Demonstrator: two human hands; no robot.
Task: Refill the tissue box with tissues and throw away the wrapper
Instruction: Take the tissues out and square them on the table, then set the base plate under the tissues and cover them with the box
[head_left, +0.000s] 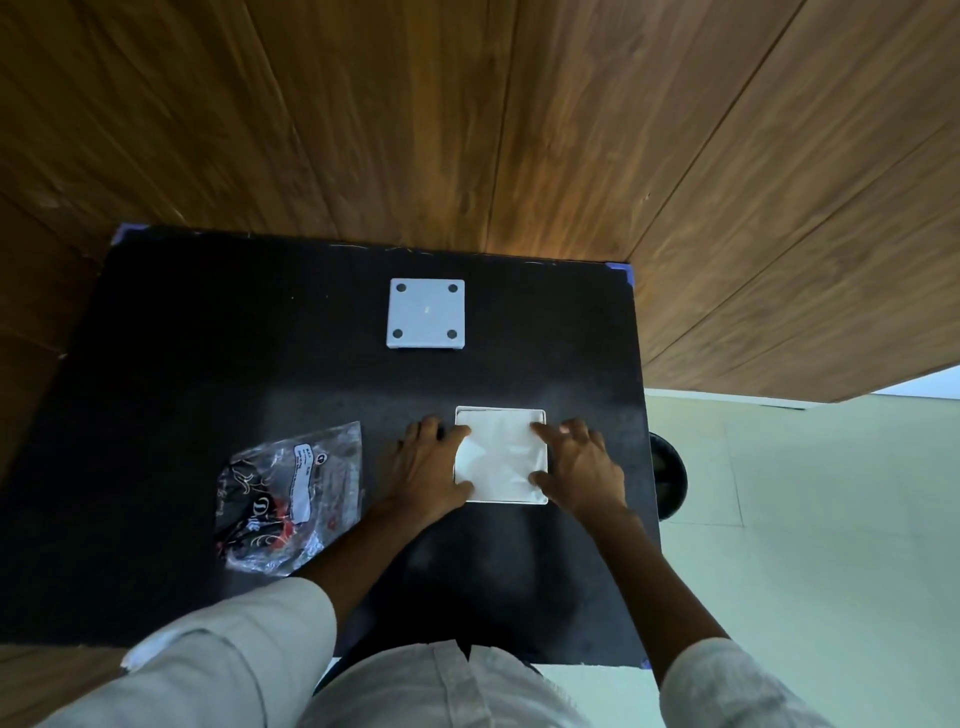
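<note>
Both hands' grips, left hand (434, 467) and right hand (579, 467), press tissues (501, 457) into tissue box (543, 457); uneven pressure risks crumpling; wrapper (291, 493) left of them awaits disposal.

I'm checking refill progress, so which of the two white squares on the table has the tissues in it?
The near one, the tissue box between both hands, holds tissues; the far lid shows four dots.

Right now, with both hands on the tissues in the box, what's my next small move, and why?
Probably fetch the lid at the table's far side: the tissues already sit inside the box, left hand and right hand pressing them. The wrapper can wait.
</note>
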